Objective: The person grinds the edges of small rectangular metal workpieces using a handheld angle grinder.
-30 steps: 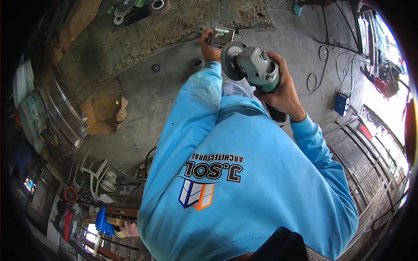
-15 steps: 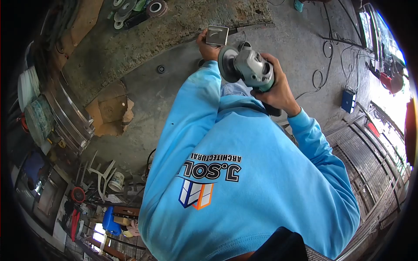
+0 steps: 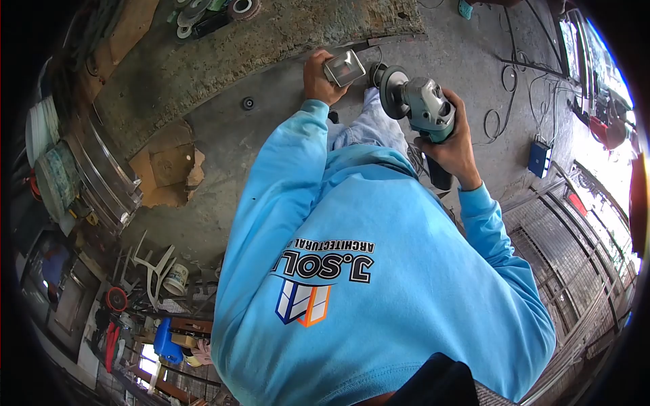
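My left hand (image 3: 318,80) is closed around a small square metal piece (image 3: 344,68), shiny and box-like with a raised rim, tilted toward me near the edge of the workbench (image 3: 271,40). In my right hand (image 3: 455,150) is an angle grinder (image 3: 428,108) with a grey and teal body, gripped round its housing. The grinder's round disc (image 3: 393,92) faces left, toward the metal piece, with a gap between them.
Several abrasive discs (image 3: 244,8) lie on the bench. Below it, a torn cardboard box (image 3: 169,169) and a small dark ring (image 3: 248,103) rest on the floor. A black cable (image 3: 497,122) loops across the floor at right, near a blue box (image 3: 539,158).
The grinder has moved right, away from the metal piece. My left hand has shifted slightly and turned the piece, so its face is now tilted.
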Tool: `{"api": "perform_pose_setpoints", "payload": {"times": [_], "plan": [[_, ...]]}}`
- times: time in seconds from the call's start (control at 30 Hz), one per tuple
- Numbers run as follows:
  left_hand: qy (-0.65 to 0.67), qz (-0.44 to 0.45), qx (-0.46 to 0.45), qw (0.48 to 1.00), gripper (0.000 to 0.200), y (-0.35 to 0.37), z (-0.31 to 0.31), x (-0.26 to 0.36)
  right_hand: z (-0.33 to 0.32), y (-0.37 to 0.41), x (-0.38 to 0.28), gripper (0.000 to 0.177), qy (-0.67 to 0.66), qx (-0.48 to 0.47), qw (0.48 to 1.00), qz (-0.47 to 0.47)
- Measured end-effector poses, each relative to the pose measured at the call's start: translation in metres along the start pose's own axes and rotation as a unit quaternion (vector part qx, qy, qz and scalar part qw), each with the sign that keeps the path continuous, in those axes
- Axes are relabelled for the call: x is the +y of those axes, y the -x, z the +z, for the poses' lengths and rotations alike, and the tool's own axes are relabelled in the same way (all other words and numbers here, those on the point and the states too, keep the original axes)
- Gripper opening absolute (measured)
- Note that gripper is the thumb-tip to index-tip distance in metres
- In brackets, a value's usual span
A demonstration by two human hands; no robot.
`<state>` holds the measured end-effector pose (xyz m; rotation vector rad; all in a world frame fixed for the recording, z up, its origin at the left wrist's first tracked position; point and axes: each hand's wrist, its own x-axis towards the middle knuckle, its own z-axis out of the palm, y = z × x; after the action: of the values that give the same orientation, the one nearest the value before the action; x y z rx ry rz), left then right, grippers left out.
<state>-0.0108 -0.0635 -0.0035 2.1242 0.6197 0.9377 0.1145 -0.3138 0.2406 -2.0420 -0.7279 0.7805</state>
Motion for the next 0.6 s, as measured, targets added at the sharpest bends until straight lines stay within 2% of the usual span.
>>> {"api": "perform_pose_setpoints", "payload": {"times": [0.1, 0.17, 0.2, 0.33, 0.4, 0.43, 0.5, 0.57, 0.6], "plan": [[0.005, -0.030, 0.023, 0.999, 0.085, -0.001, 0.010, 0.000, 0.005, 0.004, 0.001, 0.102, -0.003, 0.002, 1.000, 0.014], [0.072, -0.114, 0.078, 0.988, 0.083, -0.005, 0.024, 0.001, 0.009, 0.005, 0.001, 0.102, -0.024, 0.006, 1.000, 0.012], [0.195, -0.160, 0.070, 0.965, 0.084, -0.007, 0.032, 0.000, 0.011, 0.006, 0.000, 0.102, -0.024, 0.007, 1.000, 0.012], [0.253, -0.182, 0.101, 0.945, 0.079, -0.009, 0.044, 0.006, 0.019, 0.002, -0.006, 0.102, -0.008, 0.009, 1.000, -0.020], [0.294, -0.187, 0.087, 0.933, 0.091, -0.008, 0.043, 0.015, 0.025, -0.001, -0.015, 0.102, 0.004, 0.006, 0.999, -0.041], [0.294, -0.187, 0.084, 0.934, 0.091, -0.006, 0.048, 0.012, 0.029, -0.001, -0.019, 0.102, 0.002, 0.008, 0.999, -0.040], [0.374, -0.180, 0.092, 0.905, 0.100, -0.004, 0.062, -0.001, 0.035, -0.002, -0.025, 0.101, -0.013, -0.001, 0.998, -0.063], [0.393, -0.202, 0.089, 0.893, 0.101, -0.002, 0.072, -0.009, 0.038, -0.002, -0.028, 0.100, -0.002, -0.002, 0.998, -0.068], [0.393, -0.188, 0.109, 0.893, 0.094, -0.004, 0.074, -0.010, 0.042, -0.003, -0.028, 0.099, -0.004, -0.005, 0.998, -0.066]]}}
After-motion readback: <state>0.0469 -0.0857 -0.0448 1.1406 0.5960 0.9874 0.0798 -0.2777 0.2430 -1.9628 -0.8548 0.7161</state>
